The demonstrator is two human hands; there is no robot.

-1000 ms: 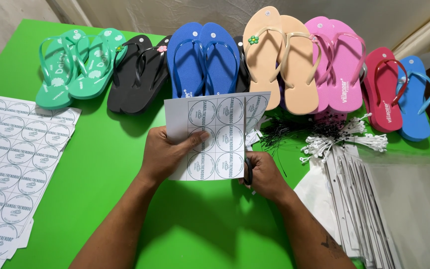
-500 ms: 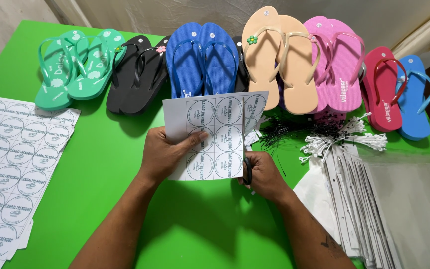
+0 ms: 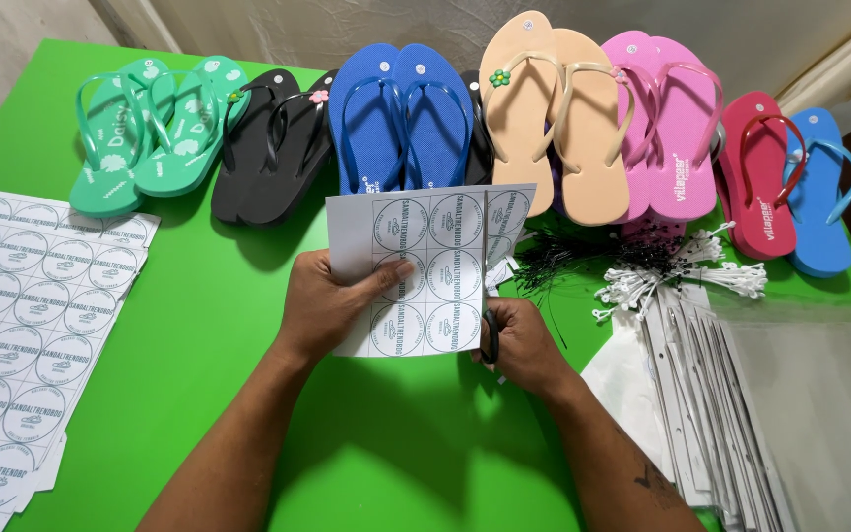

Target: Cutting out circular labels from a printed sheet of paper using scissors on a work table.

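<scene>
Your left hand (image 3: 332, 300) still pinches the label sheet (image 3: 425, 271) above the green table (image 3: 209, 325), your right hand (image 3: 519, 345) stays closed on the scissors (image 3: 490, 335) (cut line barely advanced, sheet unmoved).

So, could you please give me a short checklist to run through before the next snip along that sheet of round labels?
1. Sheet of labels held firmly: ok, the left hand pinches its left edge, thumb across the front.
2. Scissors in the grip: ok, the right hand holds them at the sheet's lower edge.
3. Cut runs between label columns: ok, the slit separates the right strip without crossing a circle.
4. Left fingers away from the blades: ok, they sit a column to the left of the cut.
5. Blades open or closed: cannot tell, the paper hides them.
6. Space under the sheet: ok, only bare green table lies there.
</scene>
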